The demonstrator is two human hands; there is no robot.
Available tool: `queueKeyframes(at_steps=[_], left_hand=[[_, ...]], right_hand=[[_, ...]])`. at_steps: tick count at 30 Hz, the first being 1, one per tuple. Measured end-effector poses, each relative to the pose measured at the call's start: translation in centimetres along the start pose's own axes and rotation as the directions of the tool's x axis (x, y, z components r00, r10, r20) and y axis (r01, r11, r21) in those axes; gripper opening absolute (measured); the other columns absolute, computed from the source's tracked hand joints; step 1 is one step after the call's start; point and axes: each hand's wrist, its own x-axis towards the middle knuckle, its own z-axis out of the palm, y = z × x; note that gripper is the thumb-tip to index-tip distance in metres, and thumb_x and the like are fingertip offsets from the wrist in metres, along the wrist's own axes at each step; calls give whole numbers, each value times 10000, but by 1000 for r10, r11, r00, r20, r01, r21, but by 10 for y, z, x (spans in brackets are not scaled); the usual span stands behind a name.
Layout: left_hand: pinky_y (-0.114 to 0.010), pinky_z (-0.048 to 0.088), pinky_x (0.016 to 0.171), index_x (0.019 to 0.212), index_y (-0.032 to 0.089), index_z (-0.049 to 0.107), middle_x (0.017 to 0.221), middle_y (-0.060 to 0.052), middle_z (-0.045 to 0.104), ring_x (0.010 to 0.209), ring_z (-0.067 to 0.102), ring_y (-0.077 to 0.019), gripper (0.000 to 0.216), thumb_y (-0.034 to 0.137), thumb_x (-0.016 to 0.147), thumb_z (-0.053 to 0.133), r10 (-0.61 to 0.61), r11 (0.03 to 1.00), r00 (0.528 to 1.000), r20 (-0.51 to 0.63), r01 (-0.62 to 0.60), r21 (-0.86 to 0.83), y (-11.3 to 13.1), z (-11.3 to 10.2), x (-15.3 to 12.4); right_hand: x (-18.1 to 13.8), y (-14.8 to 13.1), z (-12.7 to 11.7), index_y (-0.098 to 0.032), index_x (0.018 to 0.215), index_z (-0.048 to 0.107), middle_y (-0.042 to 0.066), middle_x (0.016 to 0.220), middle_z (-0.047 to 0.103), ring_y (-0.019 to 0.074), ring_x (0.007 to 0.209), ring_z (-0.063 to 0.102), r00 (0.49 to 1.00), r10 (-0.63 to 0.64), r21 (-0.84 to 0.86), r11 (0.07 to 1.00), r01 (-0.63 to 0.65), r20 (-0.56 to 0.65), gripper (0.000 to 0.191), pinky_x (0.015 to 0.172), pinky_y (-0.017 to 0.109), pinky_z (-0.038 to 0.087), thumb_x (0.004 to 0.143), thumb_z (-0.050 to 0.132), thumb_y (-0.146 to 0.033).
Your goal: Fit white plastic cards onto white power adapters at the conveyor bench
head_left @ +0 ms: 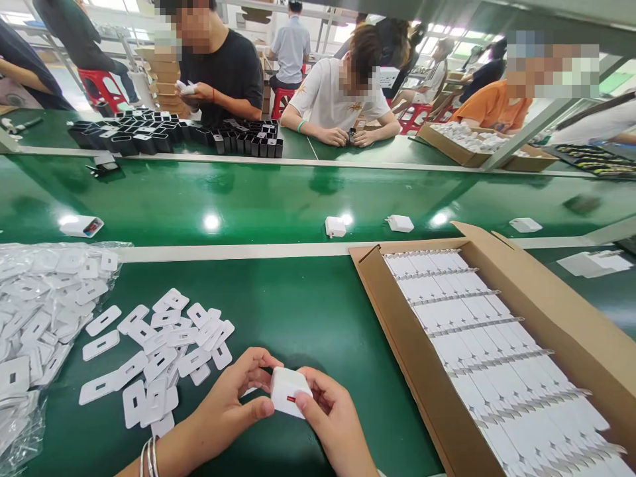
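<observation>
A small white charger housing (pixel 289 392) with a red mark on its face is held above the green bench, low in the middle of the view. My right hand (pixel 334 411) grips it from the right, thumb on the front face near the red mark. Curled around its left side, my left hand (pixel 241 391) has thumb and fingertips against its edges. A sliver of white shows between the left fingers; I cannot tell what it is. Left of my hands lies a loose pile of white slotted cover plates (pixel 161 361).
A clear bag of cover plates (pixel 34 311) lies at far left. At right stands a cardboard box (pixel 397 331) with rows of white pieces and dividers. White chargers (pixel 335 226) sit on the green conveyor (pixel 268 192). Beyond it, co-workers sit near stacked black cases (pixel 149 132).
</observation>
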Motion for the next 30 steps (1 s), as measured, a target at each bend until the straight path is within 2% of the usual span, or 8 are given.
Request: queueKeyframes(at_steps=[5, 9, 12, 17, 21, 24, 26, 30], left_hand=[[-372, 465, 899, 1100, 224, 466, 1051, -52, 635, 954, 608, -200, 443, 337, 758, 723, 1, 999, 999, -35, 1, 52, 2, 2, -4], [-381, 451, 941, 1132, 229, 457, 1067, -45, 635, 1002, 596, -201, 433, 186, 755, 666, 40, 988, 999, -33, -34, 150, 7, 4, -7], [-378, 450, 943, 1157, 224, 454, 1095, -54, 616, 1011, 588, -205, 450, 154, 749, 632, 50, 979, 999, -4, -48, 197, 13, 6, -8], [-353, 479, 857, 1157, 208, 455, 1043, -63, 612, 936, 595, -203, 408, 175, 777, 598, 93, 966, 996, -11, -88, 244, 10, 10, -10], [-299, 498, 740, 1167, 232, 432, 1160, -94, 575, 881, 584, -181, 379, 184, 822, 579, 194, 927, 981, -12, -180, 330, -4, 8, -15], [-285, 513, 719, 1124, 257, 402, 1236, -105, 554, 836, 582, -163, 388, 141, 807, 594, 274, 862, 962, 6, -248, 442, -8, 5, -21], [-299, 522, 778, 1049, 266, 398, 1249, -101, 558, 919, 605, -188, 372, 103, 787, 605, 316, 809, 947, 61, -303, 503, -2, 4, -25], [-340, 498, 924, 997, 277, 402, 1156, -75, 616, 1068, 615, -225, 350, 63, 795, 592, 418, 751, 868, 268, -496, 436, 27, 9, -30]], right_hand=[[-7, 10, -3, -180, 1011, 623, 75, 950, 711, 202, 881, 662, 999, 46, 91, 995, -43, -24, 483, 790, 298, 526, 701, 713, -539], [-12, 14, -4, -210, 1186, 551, 116, 1156, 680, 242, 1048, 647, 999, 51, 103, 993, -49, -10, 587, 886, 361, 529, 705, 734, -494], [-14, 13, -2, -191, 1145, 575, 121, 1069, 705, 245, 941, 678, 999, -4, 27, 1000, 5, -39, 570, 795, 348, 561, 699, 724, -514], [-17, 11, 3, -176, 976, 645, 59, 836, 678, 171, 712, 634, 958, -285, -352, 899, 259, -23, 328, 620, 245, 530, 774, 650, -434], [-18, 10, 3, -205, 1019, 631, 52, 907, 680, 170, 771, 637, 944, -330, -375, 871, 316, 28, 308, 665, 233, 527, 776, 661, -390], [-20, 6, -1, -217, 1116, 587, 67, 1026, 664, 191, 897, 639, 977, -213, -247, 946, 210, 14, 487, 781, 268, 523, 700, 748, -415], [-23, -1, -6, -204, 1118, 578, 76, 1048, 655, 193, 925, 635, 993, -79, -17, 997, 81, 84, 625, 814, 282, 514, 617, 793, -509], [-33, -13, -15, -152, 884, 606, 22, 782, 631, 105, 692, 632, 954, 197, 380, 884, -272, 224, 412, 649, 218, 523, 739, 700, -526]])
